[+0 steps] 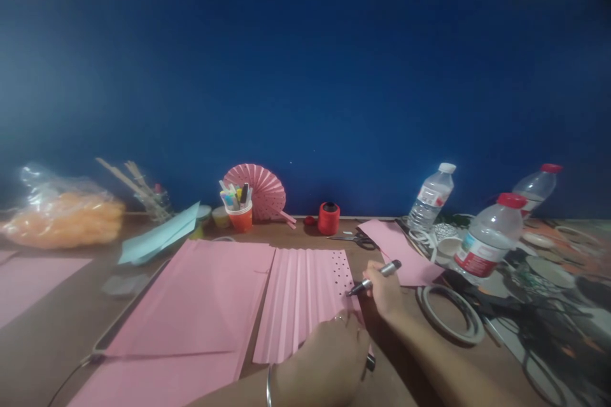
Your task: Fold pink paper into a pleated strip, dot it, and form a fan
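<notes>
A black-and-silver marker (382, 275) is held in my right hand (383, 289), its dark tip at the right part of a pleated pink paper (305, 292). Black dots cover the upper right strip of that paper. My left hand (329, 356), with a ring and a silver bangle, rests over the paper's lower right part. A black cap (371, 361) sticks out beside its fingers, which are bent and closed round it. Left of the pleated sheet lie flat pink sheets (195, 299). A dotted pink fan (262, 191) stands behind a red cup of pens (240, 216).
Red thread spool (329, 219) and scissors (358, 240) lie at the back. Bottles (491, 235), a tape roll (451, 315), pink paper (401, 253) and clutter fill the right. Blue paper (160, 235) and an orange-filled bag (67, 216) are left.
</notes>
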Motion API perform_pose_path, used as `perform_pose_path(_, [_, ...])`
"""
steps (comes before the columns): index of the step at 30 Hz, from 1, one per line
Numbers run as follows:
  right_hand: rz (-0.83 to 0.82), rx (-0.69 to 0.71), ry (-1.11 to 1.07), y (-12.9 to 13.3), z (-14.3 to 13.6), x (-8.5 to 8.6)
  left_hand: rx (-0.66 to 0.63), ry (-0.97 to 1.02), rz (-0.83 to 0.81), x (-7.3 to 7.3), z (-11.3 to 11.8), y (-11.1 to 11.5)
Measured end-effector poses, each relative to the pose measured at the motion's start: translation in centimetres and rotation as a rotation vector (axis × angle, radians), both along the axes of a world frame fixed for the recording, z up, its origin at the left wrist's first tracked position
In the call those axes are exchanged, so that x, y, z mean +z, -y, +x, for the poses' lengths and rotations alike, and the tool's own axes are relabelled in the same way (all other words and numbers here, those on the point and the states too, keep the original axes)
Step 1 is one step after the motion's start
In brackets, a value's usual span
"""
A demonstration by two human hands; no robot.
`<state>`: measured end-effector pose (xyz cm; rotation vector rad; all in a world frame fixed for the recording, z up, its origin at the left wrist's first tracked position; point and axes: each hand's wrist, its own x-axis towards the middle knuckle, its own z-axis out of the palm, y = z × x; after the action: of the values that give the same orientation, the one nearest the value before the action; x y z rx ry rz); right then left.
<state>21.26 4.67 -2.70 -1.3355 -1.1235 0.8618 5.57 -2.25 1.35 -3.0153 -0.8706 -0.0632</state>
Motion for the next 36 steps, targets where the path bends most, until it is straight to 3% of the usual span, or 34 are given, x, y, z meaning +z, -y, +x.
perform_pose_path(6, [0.026,-0.004,0.105,0.1,-0.1,0.0,-0.052,-0.009,0.054,-0.6,-0.3,0.0])
perform_pose_path(20, [0.087,-0.036,0.026,-0.5,1.1,-0.3,-0.033,-0.004,0.02,-0.1,-0.7,0.0])
perform_pose_path(25, [0.1,-0.078,-0.136,-0.7,1.3,-0.6,0.004,0.02,0.096,0.0,-0.8,-0.8])
perform_pose_path(30, [-0.02,0.009,-0.203,-1.1,1.0,-0.4,0.015,0.006,0.107,-0.2,-0.4,-1.4])
perform_pose_path(36, [-0.014,0.11,-0.011,-1.1,0.8,0.1,-0.008,-0.018,0.121,-0.6,-0.2,-1.3])
